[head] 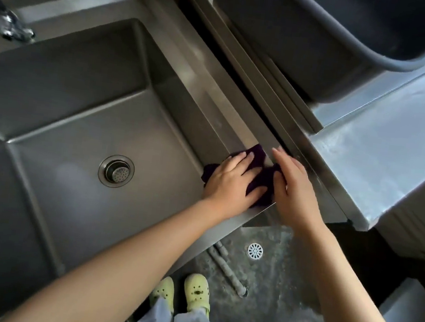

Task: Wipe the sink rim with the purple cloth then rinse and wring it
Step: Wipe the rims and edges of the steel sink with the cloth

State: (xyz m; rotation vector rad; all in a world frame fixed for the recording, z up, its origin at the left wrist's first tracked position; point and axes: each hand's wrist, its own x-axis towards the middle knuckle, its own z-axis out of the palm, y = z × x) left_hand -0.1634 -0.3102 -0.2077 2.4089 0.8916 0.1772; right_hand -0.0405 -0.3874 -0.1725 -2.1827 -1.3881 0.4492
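The purple cloth lies crumpled on the right rim of a steel sink, near the rim's front corner. My left hand presses flat on the cloth, fingers spread over it. My right hand rests beside it on the rim's outer edge, fingers straight and together, its thumb side touching the cloth. The sink basin is dry-looking with a round drain strainer in the floor. The faucet stands at the back left, with no water running.
A narrow dark gap separates the sink from a steel counter on the right. A dark grey tub sits on that counter at the back. Below are a floor drain, a pipe, and my feet in green clogs.
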